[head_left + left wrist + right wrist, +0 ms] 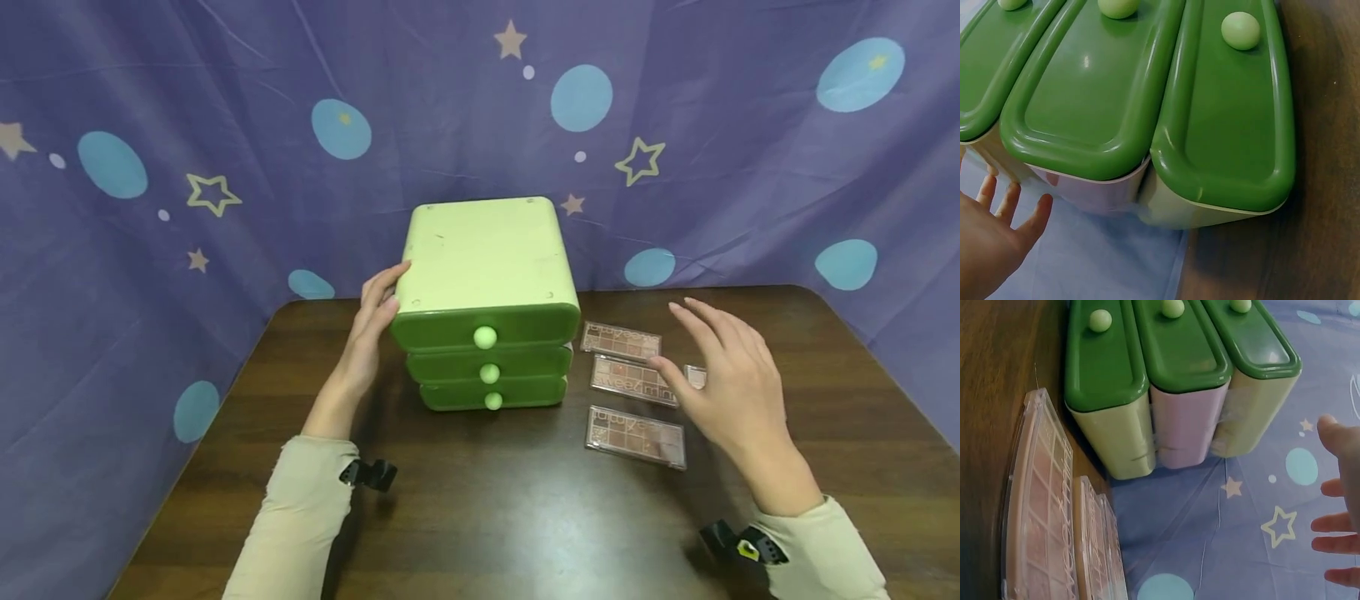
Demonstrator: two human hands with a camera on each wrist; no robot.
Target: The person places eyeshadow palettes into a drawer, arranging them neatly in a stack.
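Observation:
A small drawer cabinet (487, 250) with three green drawer fronts, round pale knobs and a pale yellow-green top stands mid-table. At its upper left side is my left hand (367, 333), fingertips by the top edge; the left wrist view shows that hand (994, 240) with its fingers spread beside the drawers. My right hand (738, 387) hovers with fingers apart, holding nothing, over the right part of the table. Near it lie several clear-lidded eyeshadow palettes: a front one (636, 437), a middle one (630, 379), a back one (621, 340) and one partly hidden by the hand.
Everything stands on a dark wooden table (465, 500). A purple-blue curtain (465, 100) with stars and light-blue ovals hangs close behind it. In the right wrist view, the middle drawer (1188, 425) has pinkish sides.

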